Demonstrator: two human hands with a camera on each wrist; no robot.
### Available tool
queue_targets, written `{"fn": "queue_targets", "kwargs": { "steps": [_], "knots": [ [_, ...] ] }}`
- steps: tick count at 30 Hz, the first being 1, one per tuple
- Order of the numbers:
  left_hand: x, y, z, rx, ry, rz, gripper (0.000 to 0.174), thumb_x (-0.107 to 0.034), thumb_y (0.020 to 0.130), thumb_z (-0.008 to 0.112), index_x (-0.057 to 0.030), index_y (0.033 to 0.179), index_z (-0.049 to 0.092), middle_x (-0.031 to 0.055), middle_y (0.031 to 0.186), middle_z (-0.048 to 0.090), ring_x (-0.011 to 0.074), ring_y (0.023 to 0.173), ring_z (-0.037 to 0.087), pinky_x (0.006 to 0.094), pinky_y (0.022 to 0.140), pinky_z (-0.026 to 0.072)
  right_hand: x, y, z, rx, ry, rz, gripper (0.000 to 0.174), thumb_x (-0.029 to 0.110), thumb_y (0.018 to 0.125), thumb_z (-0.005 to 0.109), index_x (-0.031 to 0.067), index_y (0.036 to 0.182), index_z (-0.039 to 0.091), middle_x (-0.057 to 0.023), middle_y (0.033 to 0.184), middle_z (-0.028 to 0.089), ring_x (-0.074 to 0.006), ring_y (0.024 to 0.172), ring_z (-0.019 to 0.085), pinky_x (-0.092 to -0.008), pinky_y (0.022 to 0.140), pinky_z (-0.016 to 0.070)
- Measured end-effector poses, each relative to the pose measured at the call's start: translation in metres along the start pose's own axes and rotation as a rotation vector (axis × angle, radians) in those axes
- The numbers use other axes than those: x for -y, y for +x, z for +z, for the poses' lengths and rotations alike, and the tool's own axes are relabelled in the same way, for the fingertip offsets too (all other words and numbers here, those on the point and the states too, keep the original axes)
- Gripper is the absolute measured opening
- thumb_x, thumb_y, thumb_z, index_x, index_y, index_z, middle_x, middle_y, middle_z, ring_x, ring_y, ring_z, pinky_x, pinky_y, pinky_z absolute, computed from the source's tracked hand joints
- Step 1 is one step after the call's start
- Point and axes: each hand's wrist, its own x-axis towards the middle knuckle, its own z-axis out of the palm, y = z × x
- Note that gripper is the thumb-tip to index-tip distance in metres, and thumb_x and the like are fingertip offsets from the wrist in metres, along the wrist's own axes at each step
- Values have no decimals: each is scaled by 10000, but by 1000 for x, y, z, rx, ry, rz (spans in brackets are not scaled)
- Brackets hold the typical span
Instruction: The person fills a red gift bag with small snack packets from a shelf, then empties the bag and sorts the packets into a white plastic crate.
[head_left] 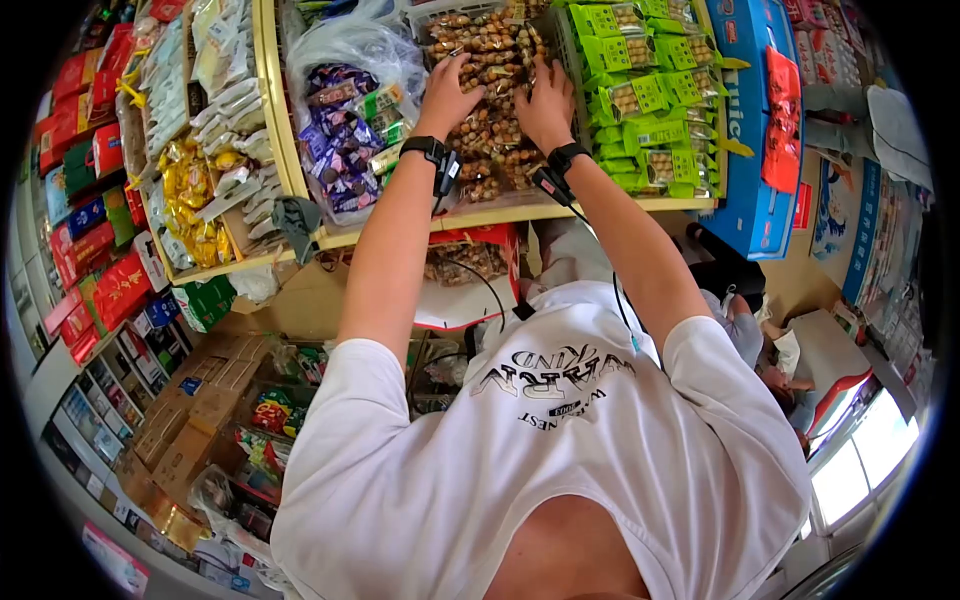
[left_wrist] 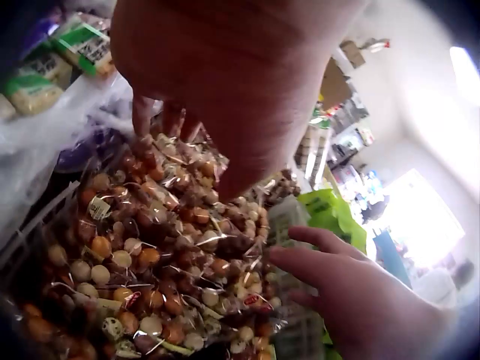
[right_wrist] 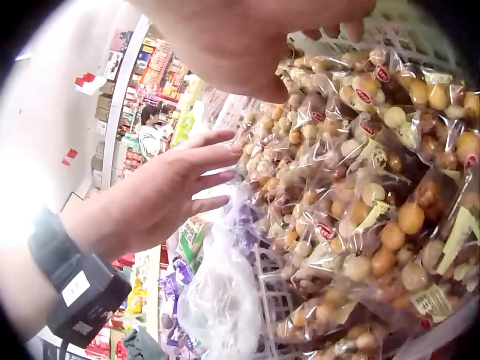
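Clear packs of round brown, orange and cream snacks (head_left: 490, 125) fill a white plastic lattice basket (right_wrist: 271, 300). My left hand (head_left: 447, 100) is at the left side of the heap; in the right wrist view its fingers are straight, with the fingertips right at the packs. Over at the basket's right side is my right hand (head_left: 546, 110). Its fingers are extended and spread in the left wrist view, beside the basket wall. Neither hand has a pack lifted. Small labels (right_wrist: 431, 301) show through the wrappers.
Left of the basket, a clear plastic bag (head_left: 345, 45) lies above purple-wrapped sweets (head_left: 335, 150). Green snack packs (head_left: 640, 105) stand in rows on the right, then a blue box (head_left: 745, 150). A pale wooden edge (head_left: 350, 238) runs along the front. Cardboard boxes (head_left: 195, 400) lie below.
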Motion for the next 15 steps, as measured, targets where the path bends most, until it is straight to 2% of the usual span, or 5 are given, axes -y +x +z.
{"fn": "queue_targets", "kwargs": {
  "steps": [3,7,10,14,15],
  "knots": [
    [15,22,19,-47,-272,-22,683,-331,910,699,-175,1497,388,162,1576,287,363,1455,282,506,1159,351,-6,17,13,-67,-78,6,655,287,951,619,118,1513,326,-220,1553,281,-444,1399,296,-573,1086,358],
    [11,18,29,-212,-358,-91,718,-382,905,700,-130,1498,382,166,1550,337,366,1432,327,493,1155,343,-11,21,19,1,-60,39,696,322,953,617,100,1528,292,-229,1525,314,-446,1382,310,-579,1087,347],
    [14,22,30,-145,49,-97,741,-328,866,742,-195,1496,374,172,1581,279,382,1450,283,521,1138,354,-4,11,18,35,-176,21,707,339,952,620,102,1531,291,-231,1500,338,-444,1360,330,-571,1081,352],
    [14,29,20,-82,344,-72,892,-434,744,832,-197,1481,387,190,1457,411,427,1341,420,541,998,474,-4,13,15,36,-132,-30,571,322,955,623,108,1444,419,-218,1501,316,-433,1336,338,-561,1064,359],
    [15,33,13,-50,390,-52,1020,-468,685,864,-200,1513,330,228,1384,442,453,1231,520,533,903,531,-5,13,15,37,-103,-25,498,316,956,628,107,1385,484,-210,1510,295,-430,1332,327,-556,1059,356]
  ]
}}
